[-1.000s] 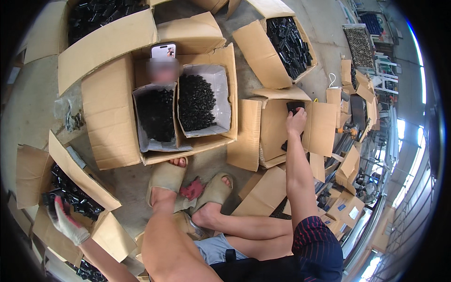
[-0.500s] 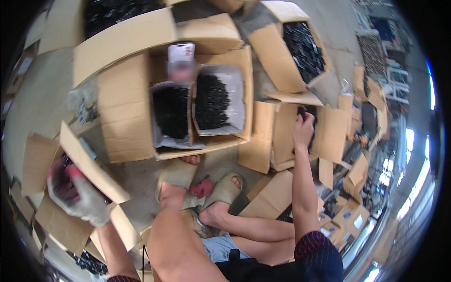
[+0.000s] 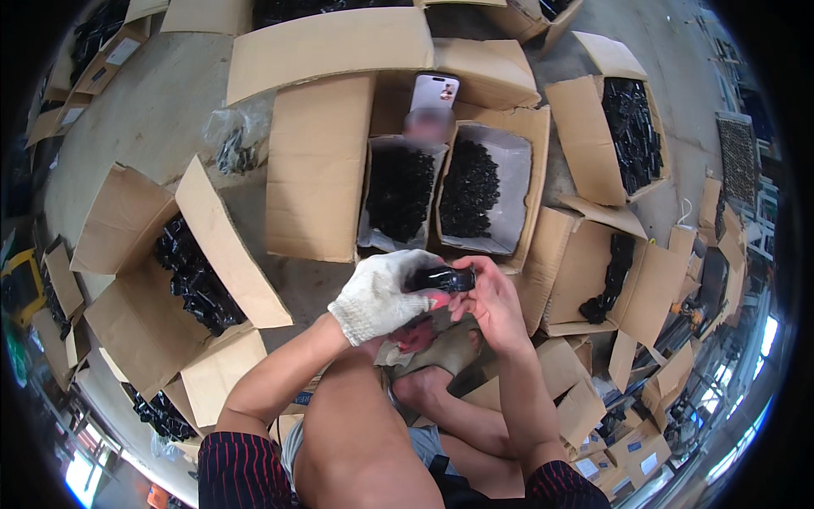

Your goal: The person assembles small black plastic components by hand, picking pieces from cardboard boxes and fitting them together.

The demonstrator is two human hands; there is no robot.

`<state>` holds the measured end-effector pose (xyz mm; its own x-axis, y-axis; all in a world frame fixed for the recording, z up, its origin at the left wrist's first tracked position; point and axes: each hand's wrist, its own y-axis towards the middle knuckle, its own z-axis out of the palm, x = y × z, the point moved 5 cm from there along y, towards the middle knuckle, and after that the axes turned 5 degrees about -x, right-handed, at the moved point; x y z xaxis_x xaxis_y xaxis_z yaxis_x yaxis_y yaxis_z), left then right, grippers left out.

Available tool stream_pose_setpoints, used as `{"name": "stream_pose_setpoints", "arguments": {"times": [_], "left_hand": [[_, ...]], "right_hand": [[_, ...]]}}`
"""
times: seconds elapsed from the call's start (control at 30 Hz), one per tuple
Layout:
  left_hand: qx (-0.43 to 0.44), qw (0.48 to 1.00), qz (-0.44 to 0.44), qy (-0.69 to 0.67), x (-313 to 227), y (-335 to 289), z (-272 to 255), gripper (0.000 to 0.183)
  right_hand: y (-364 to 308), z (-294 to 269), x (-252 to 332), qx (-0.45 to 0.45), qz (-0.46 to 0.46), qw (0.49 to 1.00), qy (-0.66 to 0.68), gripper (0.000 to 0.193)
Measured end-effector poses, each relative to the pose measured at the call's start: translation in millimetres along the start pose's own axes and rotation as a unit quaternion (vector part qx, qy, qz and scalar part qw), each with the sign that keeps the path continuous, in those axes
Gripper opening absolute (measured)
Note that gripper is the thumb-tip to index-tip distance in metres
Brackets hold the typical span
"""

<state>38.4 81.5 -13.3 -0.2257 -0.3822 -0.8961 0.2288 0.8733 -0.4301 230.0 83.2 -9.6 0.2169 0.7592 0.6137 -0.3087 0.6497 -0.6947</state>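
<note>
A glossy black plastic part point(image 3: 444, 278), short and rounded, is held up between my hands above my knees; its exact kind is unclear. My left hand point(image 3: 377, 293), in a white knitted glove with red on the fingertips, grips its left end. At the other end my bare right hand point(image 3: 496, 304) pinches it with thumb and fingers. Just beyond stands a large carton point(image 3: 318, 178) with two grey-lined trays inside. Small black pieces point(image 3: 400, 193) fill the left tray, and more black pieces point(image 3: 469, 188) lie in the right one.
An open carton point(image 3: 136, 314) of shiny black parts point(image 3: 195, 276) stands at the left. On the right, another carton point(image 3: 649, 276) holds a few black parts point(image 3: 612, 276). A phone point(image 3: 436, 91) leans inside the middle carton. Further right is a carton with black parts point(image 3: 632, 136).
Both hands have come from the side cartons to the middle, where they now hold the black part together. The view has shifted, so the cartons appear further right.
</note>
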Motion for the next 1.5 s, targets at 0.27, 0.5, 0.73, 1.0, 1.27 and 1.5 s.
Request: {"name": "stream_pose_setpoints", "arguments": {"times": [0.27, 0.5, 0.73, 1.0, 1.27, 1.5], "left_hand": [[-0.002, 0.975, -0.115, -0.191, 35, -28, -2, 0.053], [0.033, 0.952, -0.181, -0.243, 44, -34, 11, 0.033], [-0.027, 0.939, -0.176, -0.293, 60, -43, 9, 0.039], [-0.029, 0.969, -0.067, -0.237, 59, -37, -3, 0.064], [-0.016, 0.963, -0.044, -0.266, 44, -33, -5, 0.073], [0.010, 0.971, -0.031, -0.237, 43, -34, -3, 0.084]], "right_hand": [[12, 20, -22, -0.030, -0.126, 0.979, -0.157, 0.040], [10, 26, -28, -0.056, -0.101, 0.956, -0.270, 0.045], [2, 22, -30, -0.051, 0.002, 0.988, -0.144, 0.055], [10, 24, -24, -0.055, -0.095, 0.979, -0.174, 0.057], [3, 38, -11, -0.069, -0.119, 0.968, -0.211, 0.053], [0, 42, -10, -0.073, -0.131, 0.967, -0.205, 0.047]]}}
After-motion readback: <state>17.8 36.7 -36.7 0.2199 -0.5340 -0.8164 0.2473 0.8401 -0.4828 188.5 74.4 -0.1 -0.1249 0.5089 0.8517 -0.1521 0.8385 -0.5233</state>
